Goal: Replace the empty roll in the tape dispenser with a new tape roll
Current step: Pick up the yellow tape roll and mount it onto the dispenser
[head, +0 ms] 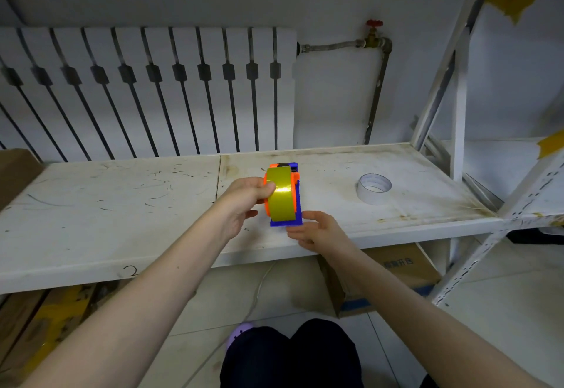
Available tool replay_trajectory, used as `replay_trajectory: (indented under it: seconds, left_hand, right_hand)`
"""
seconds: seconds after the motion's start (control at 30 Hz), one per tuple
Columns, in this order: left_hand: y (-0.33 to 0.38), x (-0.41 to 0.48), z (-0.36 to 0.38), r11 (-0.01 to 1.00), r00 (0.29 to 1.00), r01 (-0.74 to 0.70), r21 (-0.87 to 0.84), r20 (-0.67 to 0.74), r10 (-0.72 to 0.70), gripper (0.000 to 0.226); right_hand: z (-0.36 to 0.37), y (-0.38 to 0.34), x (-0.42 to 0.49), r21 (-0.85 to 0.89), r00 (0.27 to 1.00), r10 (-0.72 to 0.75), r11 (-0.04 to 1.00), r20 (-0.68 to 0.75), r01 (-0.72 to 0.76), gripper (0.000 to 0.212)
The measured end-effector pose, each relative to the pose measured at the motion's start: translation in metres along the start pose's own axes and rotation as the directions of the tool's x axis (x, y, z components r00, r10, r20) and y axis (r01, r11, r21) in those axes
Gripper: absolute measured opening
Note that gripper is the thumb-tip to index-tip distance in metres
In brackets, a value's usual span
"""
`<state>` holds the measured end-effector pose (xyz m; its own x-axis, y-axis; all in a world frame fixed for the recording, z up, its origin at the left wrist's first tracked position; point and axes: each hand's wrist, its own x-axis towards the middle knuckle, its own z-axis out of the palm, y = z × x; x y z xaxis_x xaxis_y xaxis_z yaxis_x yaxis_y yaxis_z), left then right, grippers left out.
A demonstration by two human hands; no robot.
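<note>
Dispenser [286, 220], blue with orange side discs, stands upright near the front edge of a scuffed white shelf [122, 204], roughly at its middle, and a glossy yellow-green roll [280, 195] sits in it. Going from the left as I see it through the head camera: a brown carton [15, 171] rests at the shelf's far left end, and a white radiator [146, 88] lines the wall behind. My left hand [244, 204] comes in from the lower left and pinches the roll, thumb pressed on the tape's shiny face, the other fingers curled around its left side. Just right of it, my right hand [317, 230] lies low by the shelf's front edge, fingers loosely spread, their tips touching the dispenser's blue base. Further right, well apart from the dispenser, an empty white core [374, 188] stands on the shelf. Behind it, a pipe with a red valve [374, 24] runs down the wall. Under the shelf's right part sits a cardboard box [396, 274] with blue print.
</note>
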<state>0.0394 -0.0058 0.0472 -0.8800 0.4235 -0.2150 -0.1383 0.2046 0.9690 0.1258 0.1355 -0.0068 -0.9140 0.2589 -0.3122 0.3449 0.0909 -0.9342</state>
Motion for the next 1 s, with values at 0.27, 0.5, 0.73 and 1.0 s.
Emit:
replay_trajectory:
  seconds: [0.27, 0.5, 0.73, 1.0]
  left_hand:
    - [-0.031, 0.002, -0.001, 0.989, 0.994, -0.085, 0.120, 0.079, 0.076, 0.007]
    - [-0.060, 0.009, 0.000, 0.990, 0.986, -0.107, 0.097, 0.141, 0.092, 0.013]
    - [-0.069, 0.011, -0.001, 0.985, 0.979, -0.055, 0.165, 0.204, 0.021, 0.022]
    - [-0.063, 0.012, 0.010, 0.994, 0.994, 0.073, 0.081, 0.074, -0.079, 0.013]
  right_hand:
    - [0.004, 0.011, 0.013, -0.038, 0.999, 0.029, 0.999, -0.018, -0.030, 0.029]
    - [-0.006, 0.013, 0.023, -0.466, 0.915, -0.335, 0.862, -0.224, 0.201, 0.036]
    - [-0.007, -0.003, 0.046, -0.613, 0.931, -0.329, 0.707, 0.157, 0.353, 0.054]
    - [-0.009, 0.006, 0.047, -0.711, 0.825, -0.539, 0.512, 0.171, 0.482, 0.048]
